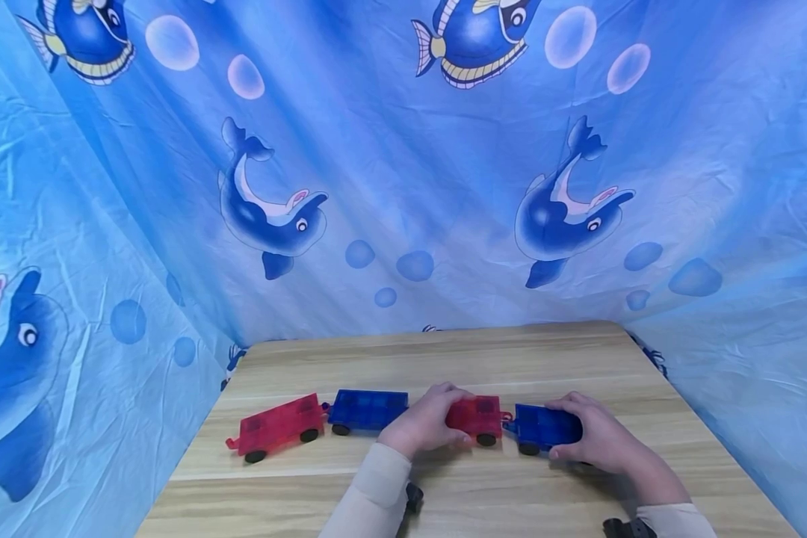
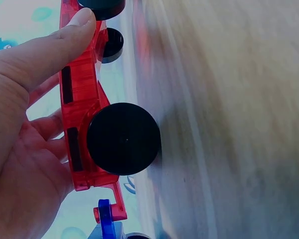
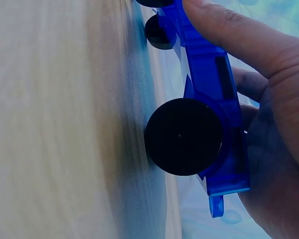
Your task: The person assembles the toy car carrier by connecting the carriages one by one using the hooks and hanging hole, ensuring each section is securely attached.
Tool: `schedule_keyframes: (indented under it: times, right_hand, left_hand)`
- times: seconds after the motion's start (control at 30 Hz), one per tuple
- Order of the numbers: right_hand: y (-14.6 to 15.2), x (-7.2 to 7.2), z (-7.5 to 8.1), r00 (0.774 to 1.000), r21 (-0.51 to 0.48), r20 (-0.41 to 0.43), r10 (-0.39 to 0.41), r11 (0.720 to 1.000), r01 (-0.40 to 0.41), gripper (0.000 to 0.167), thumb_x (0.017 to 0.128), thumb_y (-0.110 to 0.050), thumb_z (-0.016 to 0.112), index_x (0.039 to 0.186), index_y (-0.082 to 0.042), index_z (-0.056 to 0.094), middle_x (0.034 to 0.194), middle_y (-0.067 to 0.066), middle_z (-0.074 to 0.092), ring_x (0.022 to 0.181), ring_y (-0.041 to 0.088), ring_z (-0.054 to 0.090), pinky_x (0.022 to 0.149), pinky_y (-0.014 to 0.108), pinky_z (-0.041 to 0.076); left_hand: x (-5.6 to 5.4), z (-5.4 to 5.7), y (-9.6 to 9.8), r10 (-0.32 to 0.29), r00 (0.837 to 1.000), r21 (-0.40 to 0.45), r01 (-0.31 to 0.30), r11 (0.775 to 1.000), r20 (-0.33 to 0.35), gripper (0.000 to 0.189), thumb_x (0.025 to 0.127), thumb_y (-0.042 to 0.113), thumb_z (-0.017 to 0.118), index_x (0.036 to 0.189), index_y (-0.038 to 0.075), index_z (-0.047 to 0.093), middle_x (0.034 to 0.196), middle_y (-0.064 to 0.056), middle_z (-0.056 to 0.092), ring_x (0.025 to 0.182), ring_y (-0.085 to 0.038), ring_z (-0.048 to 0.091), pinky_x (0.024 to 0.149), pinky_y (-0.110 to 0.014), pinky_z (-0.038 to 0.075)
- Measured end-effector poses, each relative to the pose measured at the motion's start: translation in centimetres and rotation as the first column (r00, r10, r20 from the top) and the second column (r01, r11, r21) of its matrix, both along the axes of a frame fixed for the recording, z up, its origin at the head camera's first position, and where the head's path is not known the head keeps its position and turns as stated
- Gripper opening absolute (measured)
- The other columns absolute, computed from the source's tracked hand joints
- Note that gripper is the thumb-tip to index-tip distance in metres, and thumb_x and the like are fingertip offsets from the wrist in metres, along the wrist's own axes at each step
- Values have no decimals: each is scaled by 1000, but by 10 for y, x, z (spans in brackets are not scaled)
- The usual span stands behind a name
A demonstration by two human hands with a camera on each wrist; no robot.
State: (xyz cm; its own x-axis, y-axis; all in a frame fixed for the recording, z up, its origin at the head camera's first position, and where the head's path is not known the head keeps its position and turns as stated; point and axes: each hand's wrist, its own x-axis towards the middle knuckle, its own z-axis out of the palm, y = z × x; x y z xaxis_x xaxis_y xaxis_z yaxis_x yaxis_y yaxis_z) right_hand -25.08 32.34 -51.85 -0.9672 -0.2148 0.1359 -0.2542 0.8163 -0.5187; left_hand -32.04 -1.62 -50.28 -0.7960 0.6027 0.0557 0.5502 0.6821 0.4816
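Toy train wagons stand in a row on a wooden table [image 1: 511, 501]. My left hand [image 1: 425, 422] grips a clear red wagon [image 1: 480, 415] with black wheels, thumb on its near side and fingers behind. At the row's right end, my right hand [image 1: 598, 436] holds a clear blue wagon [image 1: 538, 426] the same way. The couplings of these two wagons meet between the hands. In the left wrist view, the red wagon's hook [image 2: 119, 204] meets a blue loop [image 2: 106, 216]. Another loop [image 3: 217, 206] hangs free at the blue wagon's end in the right wrist view.
Left of my hands stand another blue wagon [image 1: 370, 409] and, at a slight angle, another red wagon [image 1: 279, 427], their couplings touching. Behind the table and at both sides hangs a blue cloth [image 1: 403, 187] printed with dolphins and fish.
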Motion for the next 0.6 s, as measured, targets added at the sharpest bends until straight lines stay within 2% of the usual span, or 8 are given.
schedule_keyframes:
  times: [0.33,0.6]
  right_hand:
    - [-1,2,1,1000,-11,21,-11,1000,11,83,69,-53,95,139,-17,67,125,-1,61,116,31,56,93,61,51]
    - [0,2,1,1000,-14,-7,7,1000,-7,84,71,-54,94,140,-14,66,125,0,61,115,30,57,93,58,51]
  left_hand:
    - [0,0,-2,24,1000,-7,-24,1000,13,70,83,37,91,146,36,59,137,8,56,116,-14,55,85,-32,58]
    - [1,1,-2,-17,999,-42,16,999,-36,68,82,37,92,143,30,63,132,7,58,119,-13,53,90,-32,56]
